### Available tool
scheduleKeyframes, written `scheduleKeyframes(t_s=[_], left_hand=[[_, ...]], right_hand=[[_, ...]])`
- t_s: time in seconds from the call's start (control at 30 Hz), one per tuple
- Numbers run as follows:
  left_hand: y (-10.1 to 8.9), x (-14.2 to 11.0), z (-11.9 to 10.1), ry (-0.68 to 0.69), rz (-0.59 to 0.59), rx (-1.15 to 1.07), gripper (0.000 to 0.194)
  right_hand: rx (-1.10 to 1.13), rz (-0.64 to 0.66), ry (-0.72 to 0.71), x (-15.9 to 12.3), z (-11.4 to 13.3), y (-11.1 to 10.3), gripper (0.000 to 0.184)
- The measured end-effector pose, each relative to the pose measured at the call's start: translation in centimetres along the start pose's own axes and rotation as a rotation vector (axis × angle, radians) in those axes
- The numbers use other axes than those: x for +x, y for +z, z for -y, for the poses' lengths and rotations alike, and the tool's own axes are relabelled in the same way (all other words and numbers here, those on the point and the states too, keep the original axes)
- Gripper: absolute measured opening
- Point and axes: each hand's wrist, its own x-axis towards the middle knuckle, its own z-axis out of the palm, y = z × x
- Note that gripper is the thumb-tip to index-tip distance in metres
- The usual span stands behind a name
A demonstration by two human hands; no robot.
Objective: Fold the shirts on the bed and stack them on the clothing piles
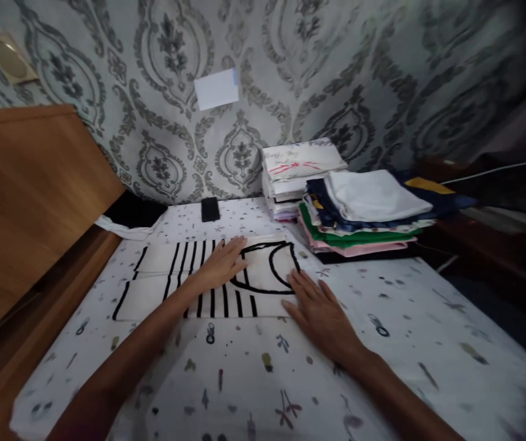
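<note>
A white shirt with black stripes and black trim (267,275) lies on the patterned bedsheet (244,380), its sides folded inward into a long strip. My left hand (222,264) rests flat on the middle of the shirt, fingers stretched out and pointing toward the wall. At the shirt's right end, beside the curved black neckline, my right hand (318,309) lies with its fingers extended, the fingertips touching the cloth's edge. Neither hand grips the fabric.
Two stacks of folded clothes stand at the back right: one pale stack (304,159) and one mixed stack topped by a white cloth (377,196). A dark phone-like object (210,209) lies near the wall. Wooden furniture (28,196) rises on the left.
</note>
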Motion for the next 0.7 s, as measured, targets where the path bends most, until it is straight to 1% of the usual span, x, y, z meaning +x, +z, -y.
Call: scheduleKeyframes(t_s=[0.07, 0.13, 0.2, 0.27, 0.37, 0.43, 0.47, 0.5, 0.57, 0.63, 0.7], left_hand=[[-0.9, -3.7, 2.6, -0.106, -0.026, 0.098, 0.072], [-1.5, -6.8, 5.0, -0.228, -0.036, 0.139, 0.071], [-1.8, -9.2, 6.8, -0.317, -0.042, 0.133, 0.070], [-1.8, -10.6, 7.9, -0.363, -0.049, 0.126, 0.069], [-1.5, -11.2, 8.4, -0.396, -0.045, 0.120, 0.070], [-1.3, -11.2, 8.8, -0.409, -0.038, 0.126, 0.070], [-1.2, -11.2, 9.2, -0.414, -0.042, 0.137, 0.070], [-1.2, -11.2, 9.7, -0.416, -0.053, 0.153, 0.070], [-1.3, -11.3, 11.3, -0.419, -0.085, 0.195, 0.070], [-1.8, -11.6, 13.5, -0.427, -0.108, 0.232, 0.068], [-2.5, -11.9, 15.8, -0.463, -0.108, 0.244, 0.067]], right_hand=[[0.011, -0.013, -0.004, -0.2, -0.2, -0.2, 0.061], [0.016, -0.037, -0.003, 0.1, 0.1, -0.7, 0.060], [0.026, -0.040, -0.036, 1.3, 1.5, -1.5, 0.059], [0.063, 0.010, -0.124, 3.5, 4.3, -2.0, 0.060], [0.159, 0.119, -0.261, 7.9, 9.6, -1.6, 0.062], [0.185, 0.147, -0.282, 10.5, 12.7, -0.6, 0.063], [0.189, 0.168, -0.277, 11.6, 13.8, 0.1, 0.064], [0.188, 0.190, -0.266, 12.3, 14.5, 0.7, 0.065], [0.183, 0.231, -0.244, 13.1, 15.2, 1.9, 0.067], [0.173, 0.255, -0.234, 13.2, 15.0, 2.6, 0.069], [0.165, 0.263, -0.235, 13.0, 14.7, 2.8, 0.070]])
